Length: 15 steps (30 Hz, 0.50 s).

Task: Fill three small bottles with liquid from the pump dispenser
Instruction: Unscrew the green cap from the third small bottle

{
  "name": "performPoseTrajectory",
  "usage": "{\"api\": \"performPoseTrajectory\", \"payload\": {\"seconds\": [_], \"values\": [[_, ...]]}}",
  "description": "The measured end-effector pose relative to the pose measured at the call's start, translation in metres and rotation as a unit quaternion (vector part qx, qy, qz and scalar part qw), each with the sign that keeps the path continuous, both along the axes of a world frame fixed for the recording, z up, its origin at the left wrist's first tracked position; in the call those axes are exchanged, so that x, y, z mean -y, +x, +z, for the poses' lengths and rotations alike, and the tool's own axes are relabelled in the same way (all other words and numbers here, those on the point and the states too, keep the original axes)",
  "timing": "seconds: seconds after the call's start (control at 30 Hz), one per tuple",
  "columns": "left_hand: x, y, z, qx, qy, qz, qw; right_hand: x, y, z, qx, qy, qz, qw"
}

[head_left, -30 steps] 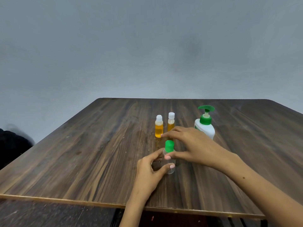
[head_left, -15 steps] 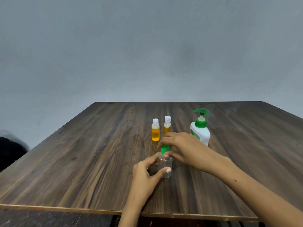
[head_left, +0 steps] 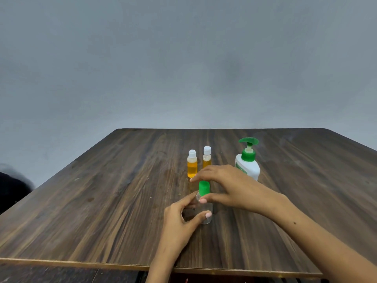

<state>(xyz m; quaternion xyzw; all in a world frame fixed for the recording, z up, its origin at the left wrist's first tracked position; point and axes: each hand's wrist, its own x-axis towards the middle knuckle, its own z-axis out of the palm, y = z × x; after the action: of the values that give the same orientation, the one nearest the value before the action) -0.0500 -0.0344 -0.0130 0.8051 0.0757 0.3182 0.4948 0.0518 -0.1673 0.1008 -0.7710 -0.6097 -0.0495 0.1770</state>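
Left hand (head_left: 179, 219): gripping the clear bottle (head_left: 205, 213) – thumb curling across its front low down, fingers wrapping round the far side, holding it upright on the table.
Right hand (head_left: 230, 186): reaching in from the right, thumb & fingers pinching the green cap (head_left: 203, 187) from above; thumb tip lying at the cap's lower edge.
Clear bottle: standing at table centre, nearest the person; looking see-through, liquid level – can't tell.
Green cap: sitting on the clear bottle's neck; whether screwed tight or loose, can't tell.
Orange bottles: left one (head_left: 192, 164) & right one (head_left: 206, 156), both w/ white caps on, standing side by side just behind the hands; right one partly hiding behind the right hand's fingers.
Pump dispenser (head_left: 247, 160): white body, green pump head, standing upright to the right of the orange pair, just behind the right hand.
Table (head_left: 102, 201): dark wood grain, carrying everything.
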Motion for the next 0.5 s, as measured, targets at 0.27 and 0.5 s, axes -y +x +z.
{"api": "performPoseTrajectory", "payload": {"seconds": [0.27, 0.5], "values": [[0.0013, -0.0004, 0.0010, 0.002, -0.007, -0.003, 1.000, -0.0014, 0.0014, 0.0032, 0.001, -0.019, 0.008, 1.000], [0.0008, -0.0005, 0.0008, 0.001, 0.003, 0.007, 1.000, -0.0082, -0.0058, 0.0028, 0.151, -0.057, -0.076, 0.984]]}}
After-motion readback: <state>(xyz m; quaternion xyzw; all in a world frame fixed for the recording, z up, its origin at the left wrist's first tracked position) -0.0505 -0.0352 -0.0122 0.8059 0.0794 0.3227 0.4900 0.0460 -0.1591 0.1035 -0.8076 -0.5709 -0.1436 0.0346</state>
